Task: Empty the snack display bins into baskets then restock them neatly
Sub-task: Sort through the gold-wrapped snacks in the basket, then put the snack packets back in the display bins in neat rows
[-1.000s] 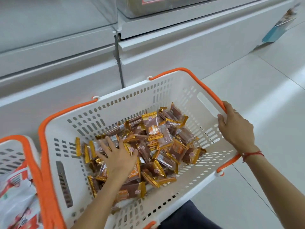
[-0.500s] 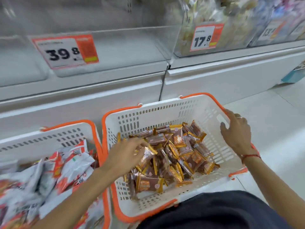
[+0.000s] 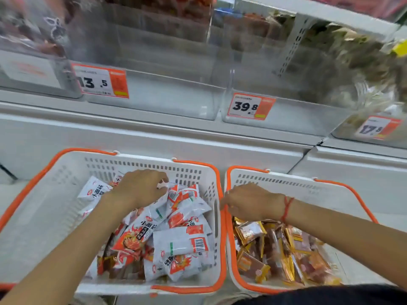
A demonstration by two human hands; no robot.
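Two white baskets with orange rims stand side by side below the shelf. The left basket [image 3: 66, 172] holds white-and-orange snack packets [image 3: 182, 241]. My left hand [image 3: 141, 186] rests on top of that pile, its fingers curled round the edge of one white packet [image 3: 170, 190]. The right basket [image 3: 308, 188] holds gold-and-brown packets [image 3: 275, 249]. My right hand [image 3: 248, 203] hovers over this basket's left rim with fingers loosely curled, holding nothing visible. Above, the clear display bin tagged 13.5 [image 3: 154, 95] and the bin tagged 39.8 [image 3: 297, 115] stand empty.
A bin tagged 17.8 [image 3: 374, 106] at the right is full of brownish packets. More filled bins sit on the upper shelf [image 3: 154, 14]. A white cabinet front [image 3: 154, 137] runs behind the baskets. My dark clothing fills the bottom edge.
The view swung left and up. My left hand left the gold packets for the white packets in the left basket. My right hand let go of the right basket's far rim and crossed to its left rim.
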